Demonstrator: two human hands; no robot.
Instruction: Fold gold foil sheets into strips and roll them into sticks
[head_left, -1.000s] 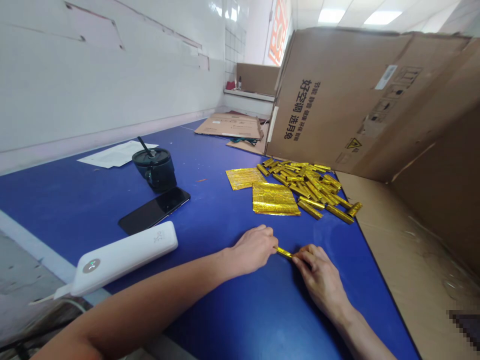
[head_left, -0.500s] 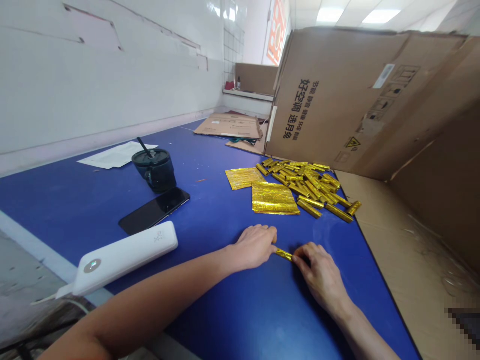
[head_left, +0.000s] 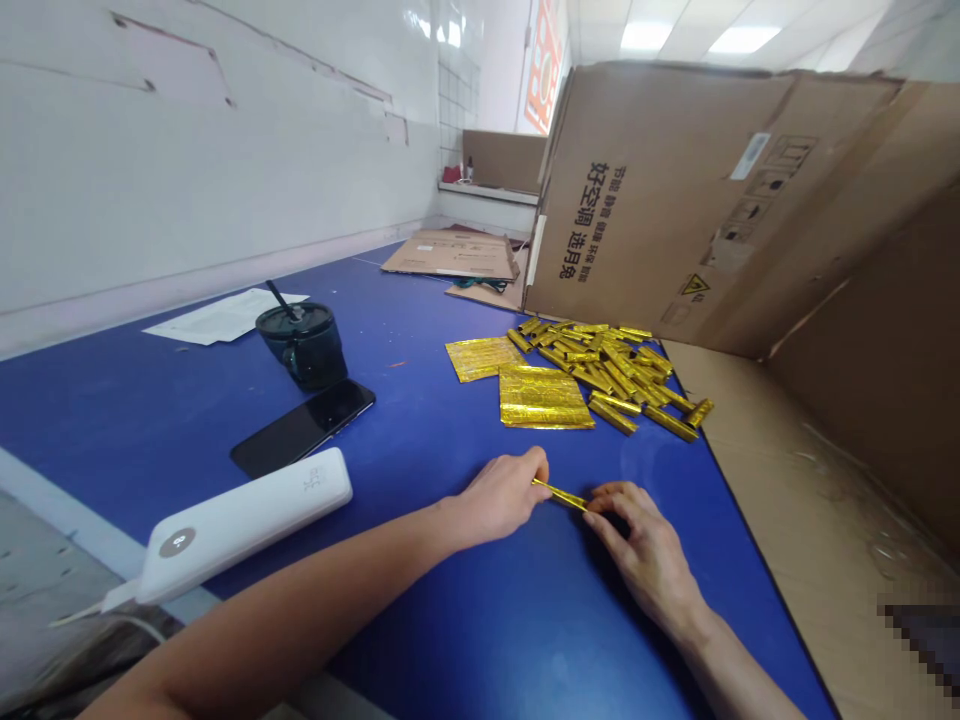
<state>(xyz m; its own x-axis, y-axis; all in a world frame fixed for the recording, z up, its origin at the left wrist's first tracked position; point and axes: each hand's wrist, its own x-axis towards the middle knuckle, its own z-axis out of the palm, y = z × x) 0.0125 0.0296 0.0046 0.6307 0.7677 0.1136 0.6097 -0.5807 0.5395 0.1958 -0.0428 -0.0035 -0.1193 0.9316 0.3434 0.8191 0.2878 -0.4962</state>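
Observation:
Between my hands a narrow strip of gold foil paper (head_left: 564, 496) is held just over the blue table (head_left: 480, 620). My left hand (head_left: 508, 492) is closed, pinching the strip's left end. My right hand (head_left: 637, 535) grips the other end between thumb and fingers, with the fingers curled. Beyond them lie two flat stacks of gold foil sheets, the nearer stack (head_left: 546, 398) and a farther stack (head_left: 484, 358). Right of these is a loose heap of rolled gold foil pieces (head_left: 619, 375), reaching the table's right edge.
On the left are a white power bank (head_left: 247, 520) with a cable, a black phone (head_left: 304, 428), a dark lidded mug (head_left: 304, 345) with a straw, and white paper (head_left: 225, 316). A large cardboard box (head_left: 667, 200) stands at the right; flat cardboard (head_left: 454, 254) lies at the back.
My left hand has lifted and turned slightly, and more of the foil strip shows between my hands, now thin and edge-on. The whole view has shifted a little.

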